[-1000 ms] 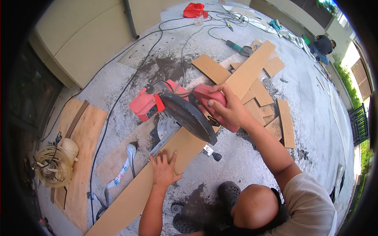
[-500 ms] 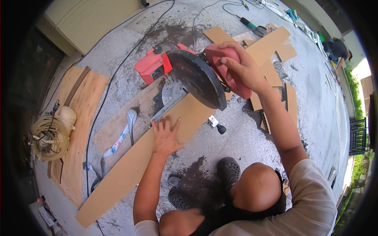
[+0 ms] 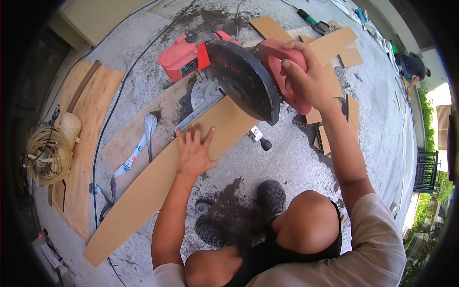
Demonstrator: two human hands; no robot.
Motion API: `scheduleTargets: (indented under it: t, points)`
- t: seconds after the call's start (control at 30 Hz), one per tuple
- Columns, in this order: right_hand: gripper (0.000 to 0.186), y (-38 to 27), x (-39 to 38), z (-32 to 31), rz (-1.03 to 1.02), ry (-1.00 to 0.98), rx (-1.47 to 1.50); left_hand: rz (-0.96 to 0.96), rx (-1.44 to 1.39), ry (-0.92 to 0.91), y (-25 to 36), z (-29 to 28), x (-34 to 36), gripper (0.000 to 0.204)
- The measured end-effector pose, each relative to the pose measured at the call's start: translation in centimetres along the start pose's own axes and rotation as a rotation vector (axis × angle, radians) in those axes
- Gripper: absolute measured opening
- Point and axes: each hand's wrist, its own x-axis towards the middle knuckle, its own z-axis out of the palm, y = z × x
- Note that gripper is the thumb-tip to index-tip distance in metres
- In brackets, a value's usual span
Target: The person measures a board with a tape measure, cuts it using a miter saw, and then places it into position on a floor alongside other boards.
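A red miter saw (image 3: 176, 58) stands on the floor in front of me, its dark round blade guard (image 3: 239, 79) tilted up over the work. My right hand (image 3: 310, 79) is closed round the saw's red handle (image 3: 273, 56), the thumb resting along its near side. Under the guard lies a long tan board (image 3: 143, 203), its far end against the metal fence (image 3: 200, 113) and its other end reaching toward the lower left. My left hand (image 3: 192, 153) presses on the board near the fence, open with the fingers spread. The board's cutting spot is partly hidden by the guard.
Offcut boards (image 3: 333, 45) lie piled at the far right, a green angle grinder (image 3: 313, 21) beside them. Plywood (image 3: 103, 91) and a coiled hose (image 3: 45, 155) are at left. A black cable (image 3: 114, 103) crosses the floor. Another person (image 3: 412, 66) crouches far right.
The saw head has risen slightly with my right hand, and the toothed blade edge that showed below the guard is hidden. My left hand stays on the board. The whole view has shifted a little.
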Motion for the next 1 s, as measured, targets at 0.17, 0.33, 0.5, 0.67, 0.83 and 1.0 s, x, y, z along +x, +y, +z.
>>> scheduleTargets:
  t: [0.17, 0.33, 0.5, 0.67, 0.83, 1.0]
  points:
    - [0.035, 0.5, -0.2, -0.1, 0.006, 0.007, 0.034, 0.005, 0.003, 0.020, 0.0, 0.1, 0.2, 0.099]
    - [0.035, 0.6, -0.2, 0.0, 0.010, 0.013, 0.058, 0.007, 0.007, 0.011, 0.0, 0.0, 0.3, 0.099]
    - [0.034, 0.3, -0.5, 0.1, 0.054, 0.028, 0.113, 0.002, 0.017, 0.000, -0.1, 0.1, 0.3, 0.100]
    - [0.035, 0.4, -0.7, 0.0, 0.064, 0.020, 0.133, 0.002, 0.027, -0.006, 0.1, 0.0, 0.4, 0.101]
    - [0.037, 1.0, -0.8, -0.2, 0.003, 0.028, 0.037, -0.003, 0.022, -0.014, 0.1, -0.1, 0.4, 0.101]
    - [0.036, 0.9, -1.3, -0.3, 0.110, 0.046, 0.149, -0.006, 0.016, -0.018, 0.2, -0.1, 0.4, 0.101]
